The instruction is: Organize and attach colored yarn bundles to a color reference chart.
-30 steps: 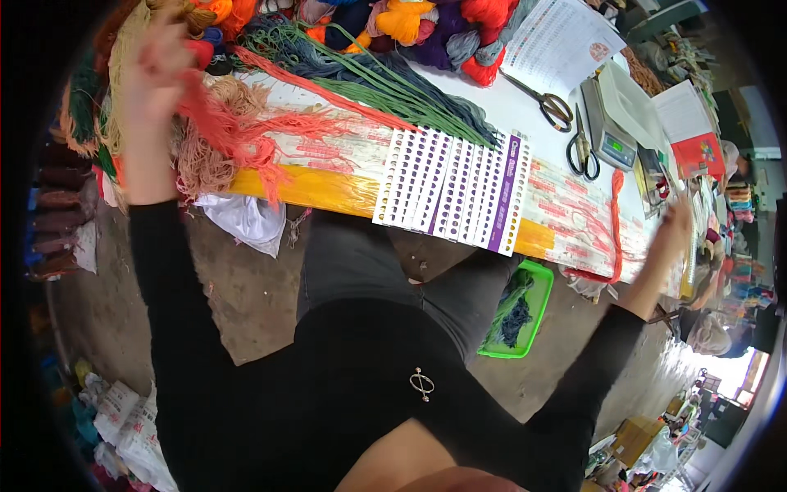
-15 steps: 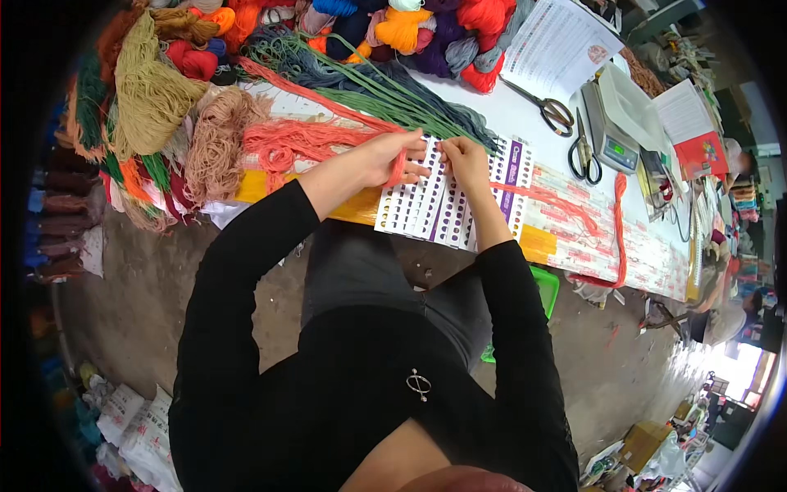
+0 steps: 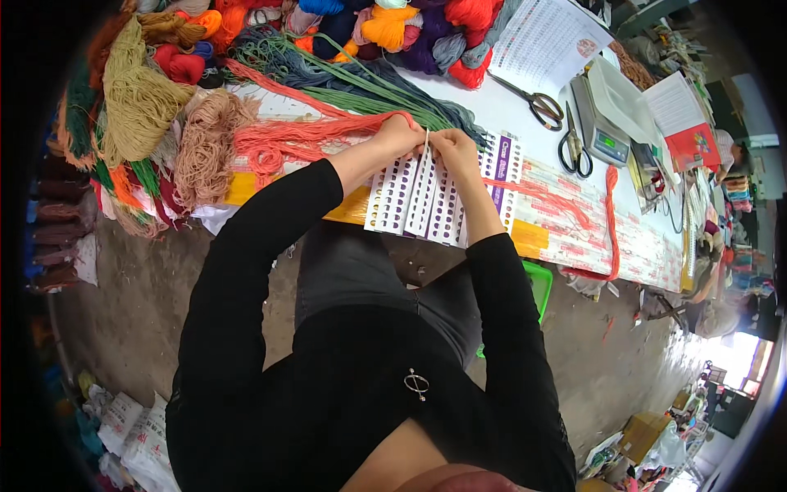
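Several white cards with rows of punched holes and purple print lie at the table's near edge; one narrow perforated card [image 3: 421,197] stands tilted up between my hands. My left hand [image 3: 399,136] is closed at its top end, with coral thread [image 3: 328,131] running into its fingers from the left. Close beside it, my right hand [image 3: 456,152] pinches at the top of the same card. The fingertips hide the exact grip. More coral strands [image 3: 545,197] emerge to the right of the cards.
Green and dark skeins [image 3: 377,86] lie beyond my hands, with beige and pink-brown bundles [image 3: 215,143] at left. To the right are two pairs of scissors [image 3: 575,156], a digital scale [image 3: 605,123] and printed sheets [image 3: 545,45]. A coral hank [image 3: 611,225] hangs over the table edge.
My left hand has closed from spread fingers and moved up to the card's top, beside my right hand. The narrow card is now raised between them. The view has shifted slightly.
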`<state>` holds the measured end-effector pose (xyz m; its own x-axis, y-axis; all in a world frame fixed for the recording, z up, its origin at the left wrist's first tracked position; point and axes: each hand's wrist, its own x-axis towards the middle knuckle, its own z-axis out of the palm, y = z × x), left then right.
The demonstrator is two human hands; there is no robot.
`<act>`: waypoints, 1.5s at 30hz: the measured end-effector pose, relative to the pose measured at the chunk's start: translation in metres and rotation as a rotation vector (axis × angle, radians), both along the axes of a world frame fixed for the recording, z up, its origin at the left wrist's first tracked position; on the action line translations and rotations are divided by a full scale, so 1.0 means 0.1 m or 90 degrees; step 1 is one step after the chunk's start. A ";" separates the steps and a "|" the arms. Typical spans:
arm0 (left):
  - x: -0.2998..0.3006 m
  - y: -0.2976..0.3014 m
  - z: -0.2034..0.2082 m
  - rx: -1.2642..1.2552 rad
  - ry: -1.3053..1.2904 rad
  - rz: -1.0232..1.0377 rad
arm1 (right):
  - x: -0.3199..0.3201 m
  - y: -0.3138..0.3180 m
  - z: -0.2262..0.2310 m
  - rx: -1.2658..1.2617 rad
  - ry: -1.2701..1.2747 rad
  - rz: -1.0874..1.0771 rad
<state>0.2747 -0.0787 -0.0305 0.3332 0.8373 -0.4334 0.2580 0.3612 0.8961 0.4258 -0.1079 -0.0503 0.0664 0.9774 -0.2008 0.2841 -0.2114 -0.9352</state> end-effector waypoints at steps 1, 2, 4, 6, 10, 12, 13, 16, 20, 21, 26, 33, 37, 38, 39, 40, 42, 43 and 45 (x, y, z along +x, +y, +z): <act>0.00 0.01 0.00 0.051 0.074 -0.027 | 0.00 -0.02 -0.08 0.043 -0.062 -0.027; -0.03 0.01 0.00 0.108 0.129 0.000 | 0.00 -0.04 -0.13 0.086 -0.124 -0.055; -0.28 0.08 0.06 0.046 -0.032 0.035 | -0.08 -0.13 -0.02 0.087 -0.182 -0.038; -0.59 0.23 0.32 -0.206 -0.347 0.068 | -0.09 -0.18 0.08 0.091 -0.238 -0.042; -0.91 0.22 0.83 -0.210 -0.723 0.070 | -0.14 -0.25 0.15 0.144 -0.278 -0.077; -0.73 0.10 0.71 -0.163 -0.600 -0.043 | -0.17 -0.28 0.10 0.167 -0.260 -0.095; -0.57 0.05 0.56 -0.146 -0.443 -0.037 | -0.19 -0.30 0.09 0.185 -0.219 -0.106; -0.12 -0.14 0.19 -0.095 -0.077 -0.173 | -0.15 -0.32 0.05 0.208 -0.192 -0.107; -0.42 0.05 0.04 0.224 0.074 0.034 | -0.30 -0.34 0.12 0.185 -0.355 -0.026; -0.61 0.16 0.14 0.096 0.007 0.072 | -0.29 -0.35 0.15 0.189 -0.396 -0.006; -2.18 0.67 0.47 -0.201 -0.691 0.179 | -0.30 -0.31 0.20 0.195 -0.416 0.017; -1.88 0.21 0.55 0.079 0.090 0.442 | -0.24 -0.29 0.16 0.138 -0.280 -0.009; -0.70 -0.45 0.55 0.022 -0.346 0.096 | -0.31 -0.43 0.41 0.242 0.004 0.001; -0.45 -0.57 0.68 -0.015 -0.424 0.093 | -0.37 -0.52 0.53 0.240 0.094 0.017; -0.42 -0.65 0.79 -0.043 -0.314 0.028 | -0.48 -0.60 0.65 0.258 0.141 0.048; -0.35 -0.67 0.74 -0.061 -0.422 0.026 | -0.52 -0.62 0.63 0.256 0.155 0.051; -0.28 -0.69 0.78 -0.067 -0.523 0.024 | -0.55 -0.64 0.67 0.192 0.197 0.025; -0.28 -0.69 0.78 -0.069 -0.521 0.024 | -0.54 -0.65 0.74 0.183 0.218 0.025; -0.28 -0.66 0.78 -0.137 -0.623 0.011 | -0.48 -0.65 0.74 0.198 0.247 0.029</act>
<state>0.2464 -0.1449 0.0472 0.6130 0.7812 -0.1179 -0.5647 0.5376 0.6261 0.3775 -0.1728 0.0237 0.0012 0.9950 0.0998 -0.0948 0.0995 -0.9905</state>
